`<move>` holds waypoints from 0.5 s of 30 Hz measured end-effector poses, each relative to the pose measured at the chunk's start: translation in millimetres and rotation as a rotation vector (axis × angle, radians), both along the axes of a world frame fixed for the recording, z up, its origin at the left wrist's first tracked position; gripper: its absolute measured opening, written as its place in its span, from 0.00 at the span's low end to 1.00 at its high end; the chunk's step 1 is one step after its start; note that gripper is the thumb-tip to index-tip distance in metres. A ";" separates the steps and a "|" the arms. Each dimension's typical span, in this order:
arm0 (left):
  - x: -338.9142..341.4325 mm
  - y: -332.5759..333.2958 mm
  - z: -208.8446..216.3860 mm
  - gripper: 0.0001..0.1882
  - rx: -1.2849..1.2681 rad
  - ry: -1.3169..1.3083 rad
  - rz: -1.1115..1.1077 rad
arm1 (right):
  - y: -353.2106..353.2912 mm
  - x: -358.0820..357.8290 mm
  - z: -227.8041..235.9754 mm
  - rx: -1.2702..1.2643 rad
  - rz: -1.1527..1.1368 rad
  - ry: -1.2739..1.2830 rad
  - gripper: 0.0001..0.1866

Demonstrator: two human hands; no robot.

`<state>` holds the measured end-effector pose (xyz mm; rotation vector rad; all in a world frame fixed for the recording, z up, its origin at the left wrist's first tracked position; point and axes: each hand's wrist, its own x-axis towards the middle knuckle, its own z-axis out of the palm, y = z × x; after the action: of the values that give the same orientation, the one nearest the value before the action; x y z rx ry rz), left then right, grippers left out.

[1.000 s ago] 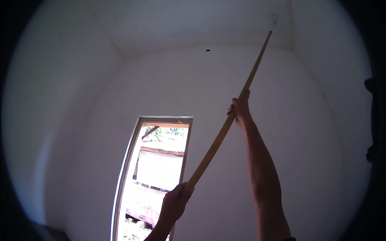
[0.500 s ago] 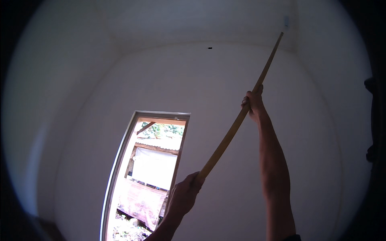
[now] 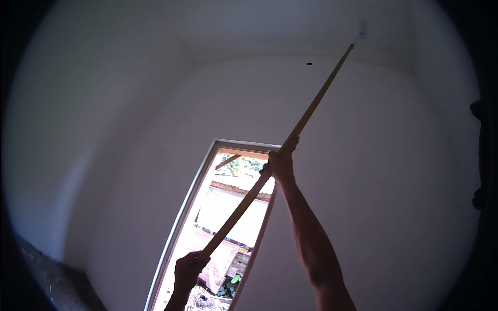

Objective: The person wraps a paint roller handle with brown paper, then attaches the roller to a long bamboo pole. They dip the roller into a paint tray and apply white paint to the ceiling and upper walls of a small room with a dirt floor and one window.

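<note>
The pole (image 3: pixel 321 94) slants across the view, from the left hand low down to a pale bluish head (image 3: pixel 362 27) near the top right, joined to it by a thin pale rod (image 3: pixel 357 38). The head lies at the ceiling (image 3: pixel 280 31); whether it presses there or hangs just short, I cannot tell. The left hand (image 3: pixel 188 270) is closed round the pole's lower end, and no wood shows below the fist. The right hand (image 3: pixel 281 165) is clamped on it further up, that arm stretched well forward. Such a wide grip seems right for a long, top-heavy pole: the upper hand best guides and bears the weight, while the lower one steers and pushes. Even, light pressure should hold the head flat, and slow strokes should spare the wrists; near the corner, a shorter swing would save knocking the side wall (image 3: pixel 443 119). The ceiling looks dim and pale, with shading too faint to judge its finish. The far wall (image 3: pixel 363 155) is plain, with a small dark mark (image 3: pixel 309 64) near its top. Behind the hands, a framed opening (image 3: pixel 182 220) lets in glare, showing a corrugated roof (image 3: pixel 244 189), a white sheet (image 3: pixel 225 213) and greenery (image 3: pixel 248 166) outside.
</note>
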<state>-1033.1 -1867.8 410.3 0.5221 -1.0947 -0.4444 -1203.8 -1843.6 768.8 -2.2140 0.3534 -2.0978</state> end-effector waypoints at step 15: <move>212.3 -61.5 -70.8 0.19 0.013 0.123 0.154 | -115.5 268.7 -50.4 0.045 0.164 0.225 0.56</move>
<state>-820.9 -1929.4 339.5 0.5787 -0.9275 -0.3444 -935.2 -1959.2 718.4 -2.3682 0.2197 -1.7495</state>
